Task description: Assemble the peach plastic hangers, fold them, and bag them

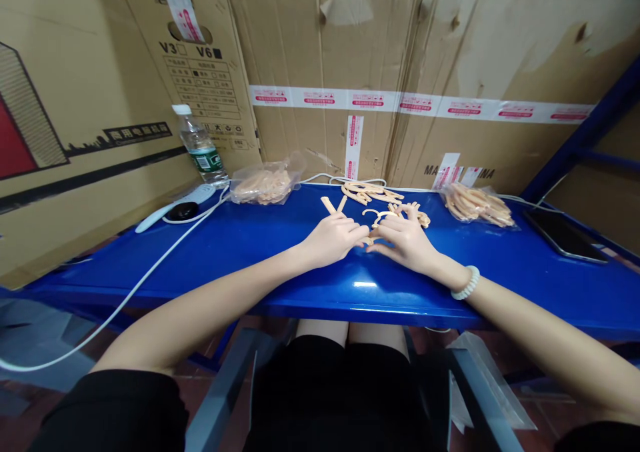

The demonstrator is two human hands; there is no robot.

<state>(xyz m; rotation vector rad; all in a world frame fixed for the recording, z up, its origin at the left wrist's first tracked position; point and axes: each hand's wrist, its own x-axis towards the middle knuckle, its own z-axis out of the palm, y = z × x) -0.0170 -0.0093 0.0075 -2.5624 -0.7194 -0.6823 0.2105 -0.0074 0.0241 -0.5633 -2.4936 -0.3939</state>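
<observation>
Both hands meet just above the blue table, over a beige folding clothes hanger [328, 205]. My left hand [336, 240] is closed around it, and two of its flat arms stick up past the knuckles. My right hand [406, 240] pinches at the same spot from the other side, its fingertips close to the left ones. A curved hook [370, 212] shows between the hands; much of the hanger is hidden by fingers. Behind the right fingers lie more hanger pieces [424, 219]. Farther back rests a group of beige hangers [367, 191].
A clear bag of hangers [265, 183] lies back left, another bag [477, 205] back right. A water bottle [201, 149], a light-blue handled item [175, 207] and a white cable [165, 255] are left. A phone [565, 235] lies right. Cardboard [320, 39] walls the back.
</observation>
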